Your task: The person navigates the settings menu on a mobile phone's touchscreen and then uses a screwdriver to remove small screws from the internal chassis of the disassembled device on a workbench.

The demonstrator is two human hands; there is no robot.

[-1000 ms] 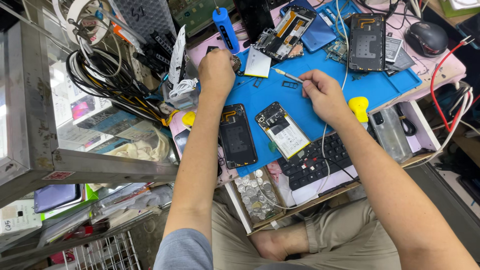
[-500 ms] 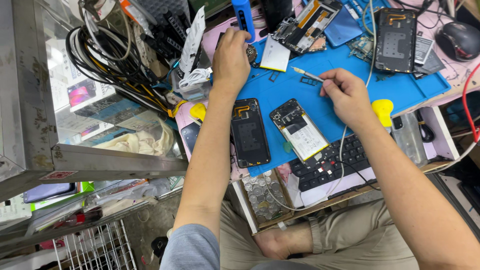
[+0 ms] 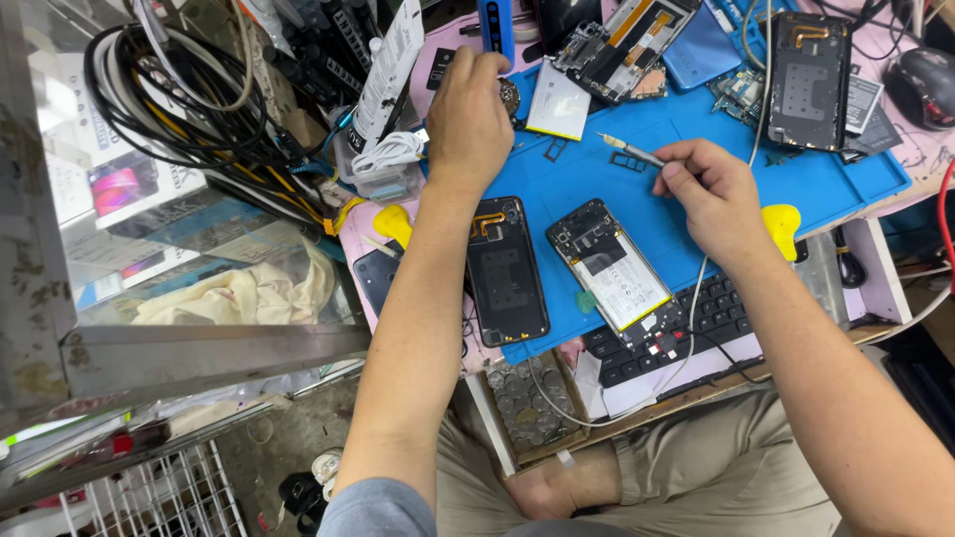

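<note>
- Sitting closest to the camera are the person's knees in khaki trousers, and just beyond them a black keyboard [image 3: 686,333] is poking out from under the blue work mat [image 3: 796,179].
- Lying side by side on the near part of the mat are two opened phones: a dark back shell [image 3: 507,268] on the left and an opened phone with a pale battery [image 3: 609,264] on the right, its long axis running from upper left down to lower right.
- Hovering just beyond that opened phone, the right hand [image 3: 711,194] is pinching a thin metal screwdriver [image 3: 629,151], fingers closed on its handle; the tip is pointing up and left, away from the phone, which is lying below and to the left of the grip (this hand is the nearer of the two to it).
- Reaching farther out, the left hand [image 3: 470,119] is curling over a small round thing at the mat's far left edge; whether it is actually gripping it I cannot tell, since the fingers are hiding it.
- Resting just right of that hand is a flat white rectangular battery pack [image 3: 559,102].
- Standing left of it is a tall white hanging package [image 3: 390,65] with dark print, leaning over coiled black cables [image 3: 179,109].
- Lying at the far right are another dark phone shell [image 3: 808,80] and a black mouse [image 3: 925,75].
</note>
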